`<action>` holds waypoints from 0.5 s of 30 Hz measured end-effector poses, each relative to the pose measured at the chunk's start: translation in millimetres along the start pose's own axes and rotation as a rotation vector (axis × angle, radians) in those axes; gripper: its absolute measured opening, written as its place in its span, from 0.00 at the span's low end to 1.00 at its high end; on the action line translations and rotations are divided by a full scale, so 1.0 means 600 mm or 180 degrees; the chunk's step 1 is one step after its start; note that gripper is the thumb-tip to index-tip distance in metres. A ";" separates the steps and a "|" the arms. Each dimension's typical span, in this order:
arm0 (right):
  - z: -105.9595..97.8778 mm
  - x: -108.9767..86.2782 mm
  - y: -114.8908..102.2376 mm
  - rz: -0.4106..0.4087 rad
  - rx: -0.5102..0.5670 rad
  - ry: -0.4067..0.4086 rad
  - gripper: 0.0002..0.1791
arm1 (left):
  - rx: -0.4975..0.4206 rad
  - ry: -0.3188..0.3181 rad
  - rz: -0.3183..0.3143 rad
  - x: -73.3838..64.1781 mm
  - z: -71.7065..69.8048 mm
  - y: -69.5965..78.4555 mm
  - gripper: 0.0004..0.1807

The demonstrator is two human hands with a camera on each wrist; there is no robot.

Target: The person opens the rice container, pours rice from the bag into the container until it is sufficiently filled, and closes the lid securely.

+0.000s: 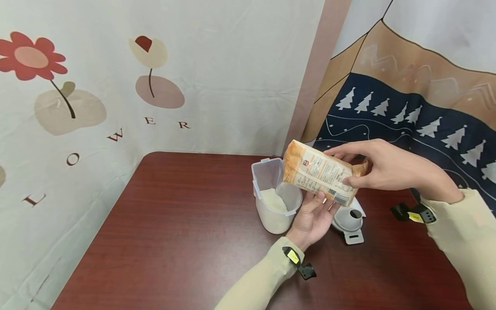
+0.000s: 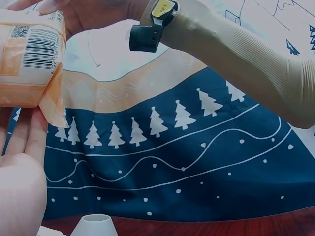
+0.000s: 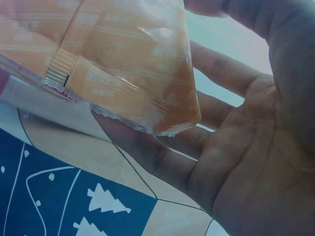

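Observation:
An orange-and-white plastic packet (image 1: pixel 317 172) with printed text and a barcode is held tilted above the table. My left hand (image 1: pixel 311 219) supports its lower edge, the thumb against the printed side and the fingers behind. My right hand (image 1: pixel 391 165) holds the right end, with the thumb in front and the fingers at the back. A translucent container (image 1: pixel 268 215) partly filled with white, powdery or granular stuff stands just left of the packet. In the right wrist view the packet's crimped edge (image 3: pixel 147 129) lies against the fingers.
A light grey lid with a round spout (image 1: pixel 350 221) lies on the dark red-brown table (image 1: pixel 186 241), right of my left hand. Behind the table hang a pale curtain with printed flowers (image 1: pixel 232 86) and a navy cloth with white trees (image 1: pixel 387 116).

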State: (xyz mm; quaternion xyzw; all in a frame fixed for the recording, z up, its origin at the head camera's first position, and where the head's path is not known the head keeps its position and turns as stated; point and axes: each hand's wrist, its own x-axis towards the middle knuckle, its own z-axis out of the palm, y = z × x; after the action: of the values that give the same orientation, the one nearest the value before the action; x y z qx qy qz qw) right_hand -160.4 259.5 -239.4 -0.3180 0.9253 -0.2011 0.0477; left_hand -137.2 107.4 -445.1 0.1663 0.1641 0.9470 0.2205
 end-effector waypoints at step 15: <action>-0.004 -0.004 0.001 -0.0059 0.0011 -0.0036 0.37 | -0.0074 -0.0060 -0.0065 0.000 0.001 -0.003 0.37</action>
State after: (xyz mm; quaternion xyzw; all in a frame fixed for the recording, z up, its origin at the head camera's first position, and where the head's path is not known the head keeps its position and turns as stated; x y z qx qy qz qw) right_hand -159.7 262.2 -237.6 -0.3276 0.9217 -0.2013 0.0517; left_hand -136.4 108.9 -445.5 0.1708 0.1526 0.9449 0.2337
